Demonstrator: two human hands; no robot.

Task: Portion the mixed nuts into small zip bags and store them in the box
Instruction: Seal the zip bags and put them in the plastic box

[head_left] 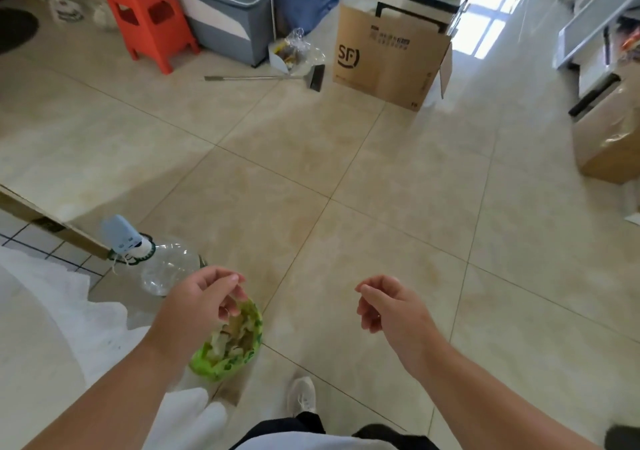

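Two bare hands: left hand (pixel 204 302), right hand (pixel 388 306). One green plastic bin (pixel 239 356) holding scraps, directly beneath the left hand. One clear plastic water jug (pixel 166 269) with pale blue pump, just beyond the left hand. Two brown cardboard boxes: printed box (pixel 388 65) far ahead of the right hand, taped box (pixel 609 138) far to its right. One orange plastic stool (pixel 145 13), far beyond the left hand. One white shoe (pixel 302 396), below and between the hands.

Both hands (pixel 388 306) empty, loosely curled over floor (pixel 346 159).

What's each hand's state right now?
Left hand: loosely curled, empty, open.
Right hand: loosely curled, empty, open.
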